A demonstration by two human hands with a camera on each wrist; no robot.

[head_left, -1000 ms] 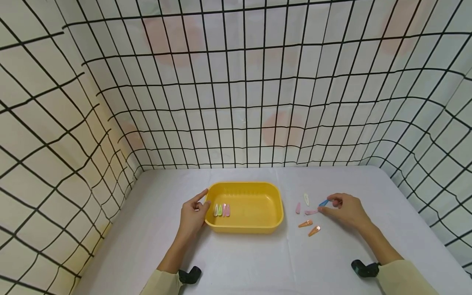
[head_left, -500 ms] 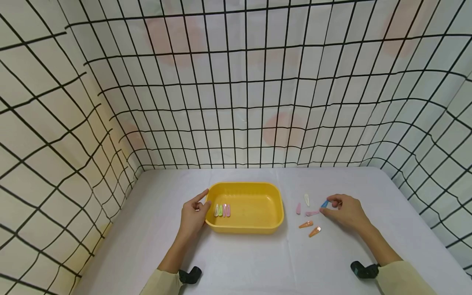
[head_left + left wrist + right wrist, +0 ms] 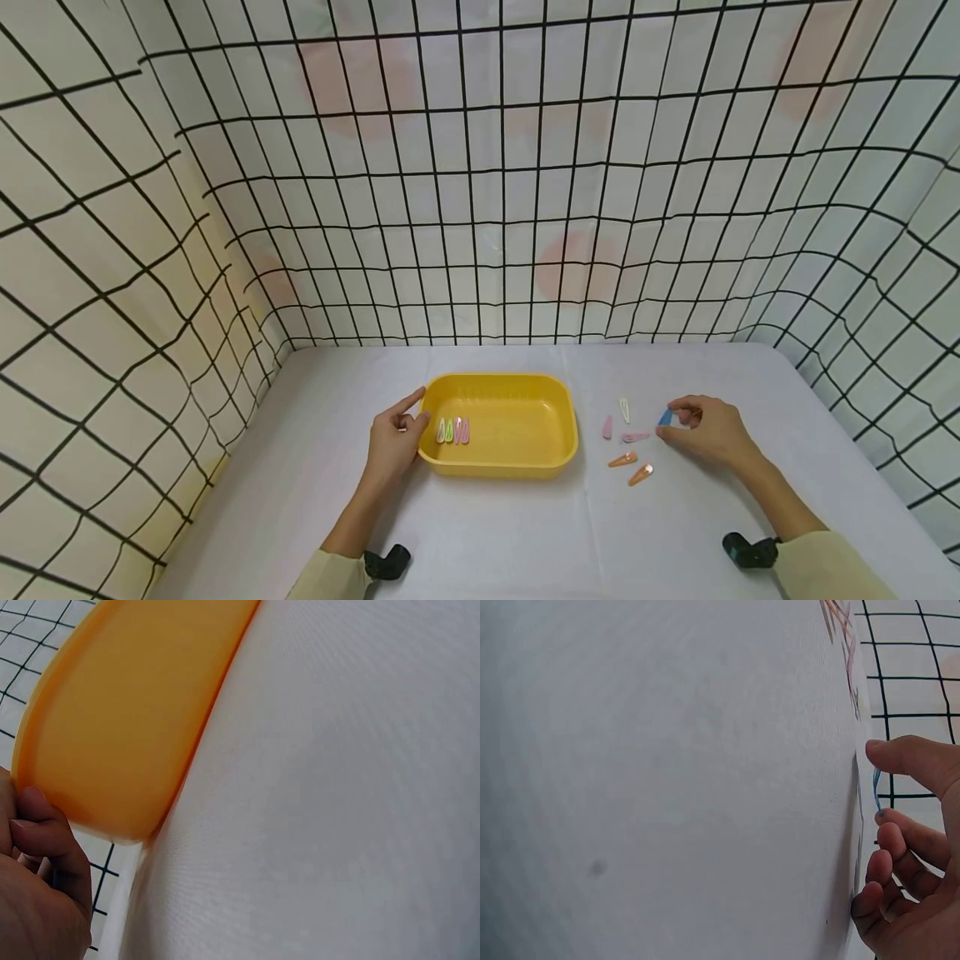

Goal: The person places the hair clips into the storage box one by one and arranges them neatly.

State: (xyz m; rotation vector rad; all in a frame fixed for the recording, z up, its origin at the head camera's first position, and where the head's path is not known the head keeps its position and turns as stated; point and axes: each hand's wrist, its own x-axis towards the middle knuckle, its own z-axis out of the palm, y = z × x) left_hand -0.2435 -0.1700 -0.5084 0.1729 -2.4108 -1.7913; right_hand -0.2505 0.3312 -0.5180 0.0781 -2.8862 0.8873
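My right hand (image 3: pixel 708 427) pinches a blue snap hair clip (image 3: pixel 665 417) between thumb and forefinger, just above the table. In the right wrist view the blue clip spans the two fingertips. To its left lie a white clip (image 3: pixel 625 409), two pink clips (image 3: pixel 607 427) and two orange clips (image 3: pixel 641 475). My left hand (image 3: pixel 393 433) grips the left end of a yellow tray (image 3: pixel 498 471), thumb at the rim and other fingers against the outer wall. Inside the tray, at its left, a row holds a whitish clip (image 3: pixel 441 430), a green clip (image 3: pixel 449 430) and two pink clips (image 3: pixel 465 430).
A white cloth covers the table (image 3: pixel 517 533). Black wire grid panels (image 3: pixel 480 200) over white sheeting stand along the back and both sides. A black wrist device (image 3: pixel 750 551) sits on each arm.
The blue clip has turned more upright in my right hand's fingers, and that hand has shifted slightly right, away from the pink clip. My left hand and the tray stay put.
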